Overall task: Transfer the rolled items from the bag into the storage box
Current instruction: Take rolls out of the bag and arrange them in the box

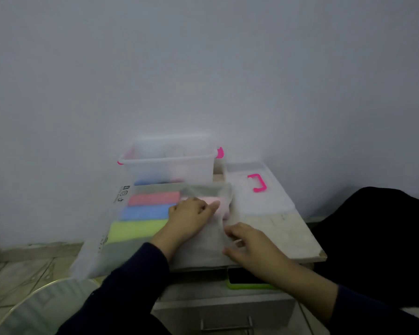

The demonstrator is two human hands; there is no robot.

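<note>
Both hands work the bag (155,238): left hand (191,213) grips a pale pink roll (215,204) at its mouth, right hand (247,240) pinches the flap, so I judge I'm mid-extraction and next lift it into the storage box (167,160).

Left hand (190,215) grips a pale pink roll (214,204) inside the bag (99,252); right hand (248,243) holds the bag's edge.

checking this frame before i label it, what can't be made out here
Head view only:
- Storage box contents: blurred behind frosted walls; count unclear.
- Left hand fingertips: inside the bag, grip on the pale pink roll uncertain.
- Bag print: too blurred.
- Green-edged item: mostly under the tabletop and right hand.
</note>
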